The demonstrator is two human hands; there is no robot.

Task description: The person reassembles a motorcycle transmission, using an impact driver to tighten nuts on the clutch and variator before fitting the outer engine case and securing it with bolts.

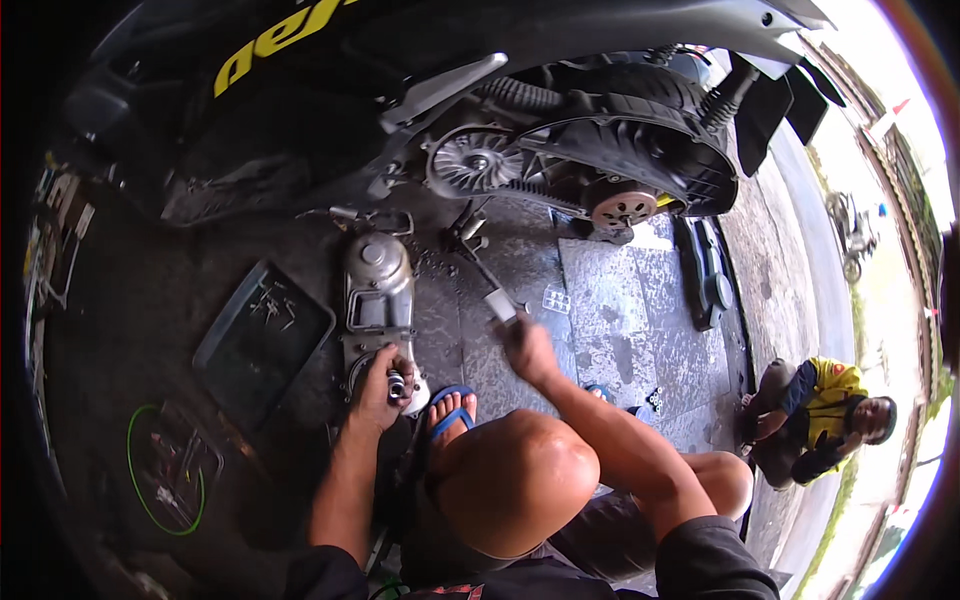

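Note:
My left hand [378,388] is closed around a shiny metal socket [396,384], above the lower end of a long silver engine cover [378,285] on the floor. My right hand [530,352] is blurred, its fingers curled at a small pale block-like piece [500,304] whose kind I cannot make out. A dark bar [482,265] runs from that piece toward the scooter. Beyond my hands, the black scooter [280,110] has its drive side uncovered, with a finned pulley [478,163] at the front and a round clutch [622,208] at the rear.
A dark tray [262,345] with several bolts [272,303] lies left of the cover. A green loop of cord [131,455] and loose tools lie nearer on the left. A long black part [708,275] rests at right. A person in a yellow and dark jacket [832,385] crouches at far right.

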